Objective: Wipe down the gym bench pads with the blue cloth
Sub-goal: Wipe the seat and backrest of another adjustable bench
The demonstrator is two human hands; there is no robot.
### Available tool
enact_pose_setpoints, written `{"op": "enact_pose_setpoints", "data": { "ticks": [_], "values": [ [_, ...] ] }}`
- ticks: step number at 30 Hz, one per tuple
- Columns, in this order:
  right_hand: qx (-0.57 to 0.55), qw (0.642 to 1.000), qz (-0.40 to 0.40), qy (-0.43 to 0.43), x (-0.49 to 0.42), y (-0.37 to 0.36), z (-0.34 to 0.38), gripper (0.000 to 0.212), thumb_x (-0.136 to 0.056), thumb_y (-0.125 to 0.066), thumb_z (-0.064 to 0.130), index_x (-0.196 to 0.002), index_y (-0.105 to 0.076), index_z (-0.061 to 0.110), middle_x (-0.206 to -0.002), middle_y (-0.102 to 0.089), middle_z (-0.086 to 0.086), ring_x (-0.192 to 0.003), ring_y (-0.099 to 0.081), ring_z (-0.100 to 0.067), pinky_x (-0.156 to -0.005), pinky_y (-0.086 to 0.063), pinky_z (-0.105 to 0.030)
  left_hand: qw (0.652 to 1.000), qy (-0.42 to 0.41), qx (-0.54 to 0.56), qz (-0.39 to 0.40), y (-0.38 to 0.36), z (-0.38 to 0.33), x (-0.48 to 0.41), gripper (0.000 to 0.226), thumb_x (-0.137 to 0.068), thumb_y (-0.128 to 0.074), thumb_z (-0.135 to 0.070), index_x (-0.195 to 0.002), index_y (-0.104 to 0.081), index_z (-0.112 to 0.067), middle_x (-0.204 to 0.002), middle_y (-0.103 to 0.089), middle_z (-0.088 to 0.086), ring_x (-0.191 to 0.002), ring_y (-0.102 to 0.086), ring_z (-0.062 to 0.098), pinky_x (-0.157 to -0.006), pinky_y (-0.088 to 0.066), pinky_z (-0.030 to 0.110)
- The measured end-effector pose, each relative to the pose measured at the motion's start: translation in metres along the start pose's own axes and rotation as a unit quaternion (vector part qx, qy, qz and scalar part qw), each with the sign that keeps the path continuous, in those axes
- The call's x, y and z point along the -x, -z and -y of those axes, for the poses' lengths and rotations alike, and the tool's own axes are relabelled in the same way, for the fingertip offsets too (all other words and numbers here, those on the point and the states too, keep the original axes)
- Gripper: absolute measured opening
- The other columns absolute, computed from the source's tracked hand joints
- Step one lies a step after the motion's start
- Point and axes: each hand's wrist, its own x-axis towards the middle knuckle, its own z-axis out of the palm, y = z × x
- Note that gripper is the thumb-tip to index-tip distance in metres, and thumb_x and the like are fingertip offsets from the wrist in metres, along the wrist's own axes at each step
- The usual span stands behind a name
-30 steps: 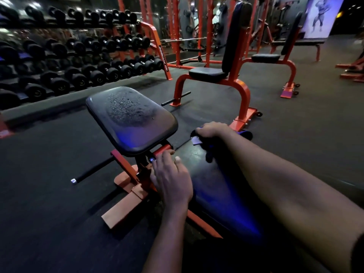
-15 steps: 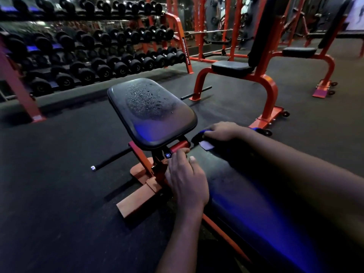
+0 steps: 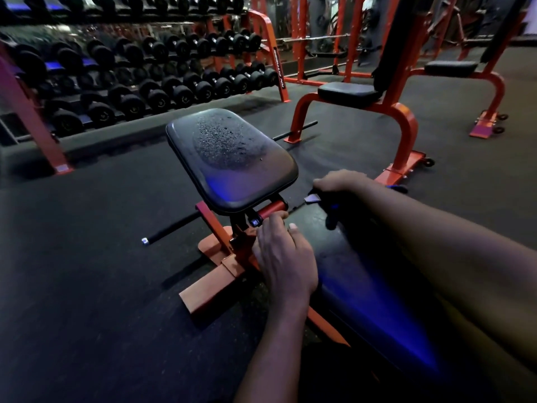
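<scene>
Droplets (image 3: 223,141) bead the seat pad (image 3: 247,184) (dim gym, dumbbell rack (image 3: 145,80) behind). At the far end of the long pad (image 3: 366,289) the right hand (image 3: 340,181) apparently clutches the blue cloth (image 3: 338,207); the left hand (image 3: 286,257) rests loose-fingered nearby.

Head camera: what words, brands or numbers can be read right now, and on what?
No text is readable.
Dumbbell rack post: white lettering down it, too blurred to read.
Sticker on the bench frame: too small to read.
Cloth in the right hand: pale tag, nothing legible.
Dumbbells: end markings too small to read.
</scene>
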Motion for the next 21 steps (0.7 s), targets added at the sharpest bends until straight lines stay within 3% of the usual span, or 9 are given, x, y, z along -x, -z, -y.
{"op": "enact_pose_setpoints", "data": {
  "ticks": [3,5,9,13,16,18,21],
  "values": [
    [0.014,0.998,-0.023,0.049,0.009,-0.006,0.005,0.052,-0.094,-0.036,0.057,-0.134,-0.057,0.032,-0.144,-0.052,-0.009,-0.13,-0.049,-0.029,-0.102,-0.038,-0.038,1.0,0.002,0.009,-0.01,0.0,0.001,0.0,0.024,-0.096,-0.047,-0.019,-0.117,-0.054,-0.026,-0.119,-0.057,-0.007,-0.12,-0.045,0.014,-0.105,-0.032,0.043],
    [-0.02,0.996,0.005,0.081,0.014,-0.003,-0.004,0.044,-0.097,-0.038,0.051,-0.133,-0.058,0.037,-0.142,-0.055,-0.007,-0.127,-0.05,-0.029,-0.101,-0.038,-0.034,1.0,-0.003,0.009,-0.007,-0.001,0.0,-0.001,0.024,-0.096,-0.046,-0.019,-0.117,-0.054,-0.026,-0.119,-0.057,-0.007,-0.12,-0.045,0.014,-0.104,-0.033,0.042],
    [0.001,1.0,-0.023,0.005,0.006,-0.001,0.002,0.056,-0.092,-0.037,0.057,-0.132,-0.058,0.024,-0.142,-0.053,-0.011,-0.129,-0.05,-0.03,-0.098,-0.038,-0.038,1.0,0.0,0.013,-0.019,-0.002,0.001,-0.001,0.025,-0.096,-0.046,-0.019,-0.119,-0.055,-0.024,-0.12,-0.058,-0.005,-0.119,-0.047,0.015,-0.105,-0.033,0.041],
    [0.042,0.993,-0.029,0.111,0.021,-0.011,0.017,0.048,-0.092,-0.036,0.057,-0.131,-0.058,0.039,-0.14,-0.056,-0.002,-0.129,-0.05,-0.027,-0.105,-0.038,-0.042,0.999,-0.003,0.028,-0.036,-0.003,0.002,-0.002,0.035,-0.091,-0.04,-0.024,-0.121,-0.056,-0.017,-0.121,-0.06,0.0,-0.119,-0.048,0.02,-0.101,-0.036,0.039],
    [0.0,0.996,-0.002,0.093,0.027,-0.003,0.008,0.051,-0.092,-0.036,0.057,-0.135,-0.056,0.037,-0.144,-0.054,-0.002,-0.13,-0.049,-0.027,-0.107,-0.038,-0.039,0.999,-0.008,0.023,-0.048,-0.002,0.002,-0.002,0.036,-0.09,-0.038,-0.025,-0.117,-0.057,-0.013,-0.116,-0.06,0.006,-0.112,-0.05,0.026,-0.094,-0.039,0.039],
    [0.015,0.998,-0.023,0.05,0.028,-0.004,0.018,0.062,-0.084,-0.03,0.06,-0.131,-0.058,0.032,-0.144,-0.053,-0.004,-0.13,-0.05,-0.027,-0.106,-0.039,-0.043,0.999,-0.002,0.003,-0.051,-0.002,0.003,-0.002,0.033,-0.093,-0.04,-0.024,-0.117,-0.057,-0.01,-0.115,-0.058,0.009,-0.111,-0.05,0.028,-0.094,-0.039,0.04],
    [0.059,0.994,-0.036,0.088,0.042,-0.016,0.041,0.047,-0.093,-0.032,0.05,-0.128,-0.058,0.034,-0.147,-0.049,0.004,-0.136,-0.041,-0.024,-0.106,-0.026,-0.057,0.998,-0.005,0.022,-0.051,0.001,0.004,-0.001,0.024,-0.096,-0.045,-0.021,-0.111,-0.056,-0.006,-0.113,-0.057,0.014,-0.108,-0.049,0.031,-0.094,-0.037,0.041]
  ]
}}
